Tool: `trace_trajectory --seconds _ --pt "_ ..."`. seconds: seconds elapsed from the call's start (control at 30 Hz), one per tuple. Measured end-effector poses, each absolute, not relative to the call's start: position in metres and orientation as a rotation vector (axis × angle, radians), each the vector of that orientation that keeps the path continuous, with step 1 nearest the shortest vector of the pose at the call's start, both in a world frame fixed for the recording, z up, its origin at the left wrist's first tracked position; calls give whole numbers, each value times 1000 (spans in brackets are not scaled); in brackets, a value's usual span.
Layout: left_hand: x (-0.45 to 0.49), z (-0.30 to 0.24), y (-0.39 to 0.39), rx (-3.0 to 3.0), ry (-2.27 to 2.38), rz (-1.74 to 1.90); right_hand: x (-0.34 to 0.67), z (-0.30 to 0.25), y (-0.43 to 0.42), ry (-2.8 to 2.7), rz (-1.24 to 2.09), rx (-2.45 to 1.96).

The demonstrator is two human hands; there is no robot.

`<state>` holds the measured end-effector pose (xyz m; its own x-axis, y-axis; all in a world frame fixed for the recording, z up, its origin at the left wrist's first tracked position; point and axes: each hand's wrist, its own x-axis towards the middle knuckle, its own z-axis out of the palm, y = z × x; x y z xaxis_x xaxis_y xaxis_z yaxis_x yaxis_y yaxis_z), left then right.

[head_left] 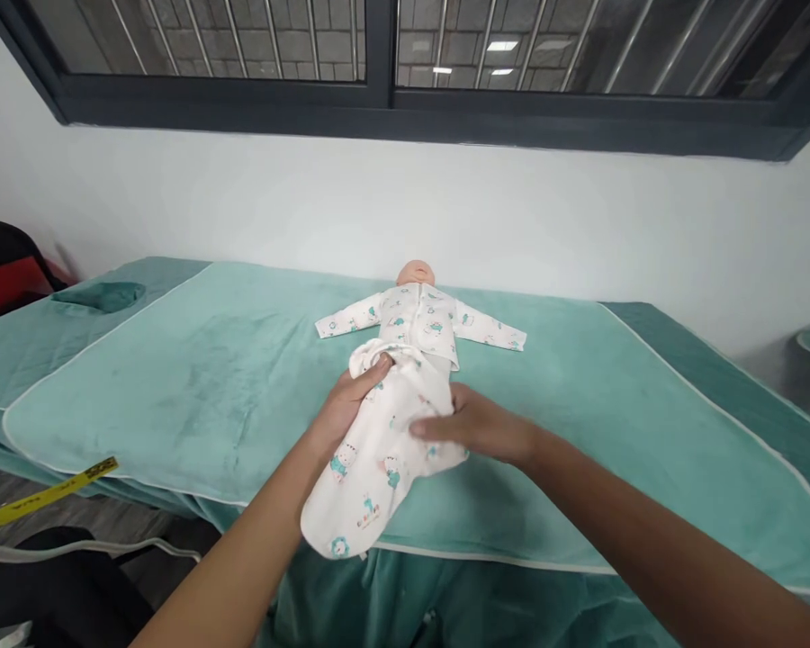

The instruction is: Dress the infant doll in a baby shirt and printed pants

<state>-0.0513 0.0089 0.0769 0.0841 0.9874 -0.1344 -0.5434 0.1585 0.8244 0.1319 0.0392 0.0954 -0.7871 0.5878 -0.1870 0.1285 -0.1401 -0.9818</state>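
Note:
A baby doll (417,272) lies on its back on the bed, dressed in a white printed baby jacket (405,315) with both sleeves spread out. In front of it, a pair of white printed baby pants (378,450) hangs between my hands, one closed-off leg reaching down toward the bed's near edge. My left hand (351,391) is closed on the gathered waistband, thumb on top. My right hand (469,425) grips the pants' right side, its fingers partly hidden by the cloth. The doll's legs are mostly covered from view by the pants.
A green cover (243,405) with white piping spreads over the bed, with a face hole (101,295) at the left. Beyond stand a white wall (276,198) and a barred window. A yellow strap (47,495) and a black-and-red item (6,274) are at the left.

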Motion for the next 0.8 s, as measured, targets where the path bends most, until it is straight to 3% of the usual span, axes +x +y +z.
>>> trace_trajectory --seconds 0.23,0.37,0.5,0.8 --pt "-61 69 3 899 839 894 117 84 44 -1081 1944 -681" --pt "-54 63 4 825 869 1064 120 68 35 -1211 2002 -781" --pt "-48 52 -9 882 1115 963 139 49 11 -1518 2107 -853" --pt "-31 60 -8 1580 1267 724 171 4 -2 -1321 1540 -1285"
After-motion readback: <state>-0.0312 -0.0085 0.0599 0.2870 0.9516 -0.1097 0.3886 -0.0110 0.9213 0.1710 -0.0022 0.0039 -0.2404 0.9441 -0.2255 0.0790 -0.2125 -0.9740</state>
